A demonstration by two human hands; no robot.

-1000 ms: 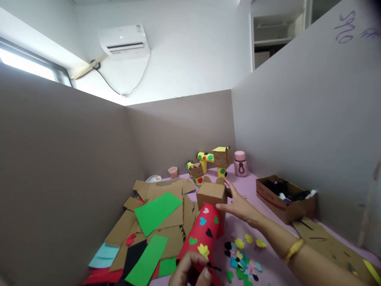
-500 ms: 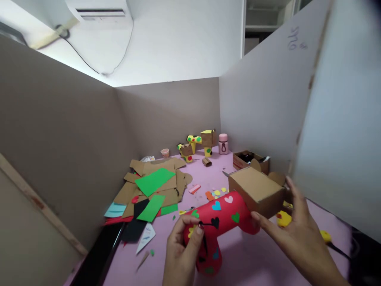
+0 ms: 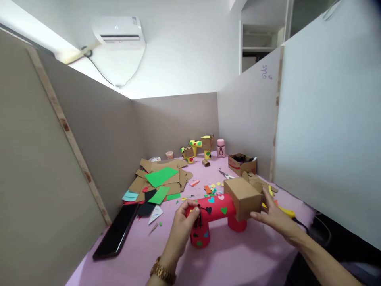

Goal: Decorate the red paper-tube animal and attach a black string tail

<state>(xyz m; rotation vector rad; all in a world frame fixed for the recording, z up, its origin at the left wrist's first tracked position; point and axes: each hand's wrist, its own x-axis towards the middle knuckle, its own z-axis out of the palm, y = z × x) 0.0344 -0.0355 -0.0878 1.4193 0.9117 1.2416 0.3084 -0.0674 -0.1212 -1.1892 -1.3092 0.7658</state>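
Note:
A red tube-bodied toy animal with paper hearts stands on the table in front of me, a plain cardboard box as its head. At its left end my left hand pinches a thin black tail with dangling strands between thumb and fingers. My right hand curves around the right side of the box head, thumb at its lower corner and fingers farther back. Part of that contact is hidden. Rounded cardboard pieces show behind the box.
A yellow glue gun lies behind my right hand. Scissors lie before an open carton. Cardboard scraps and green paper cover the left side, near a phone. Yellow toy animals and a pink bottle stand behind.
The view has pulled back and tilted up. The red toy animal now appears lower and more level, with both hands still at its ends.

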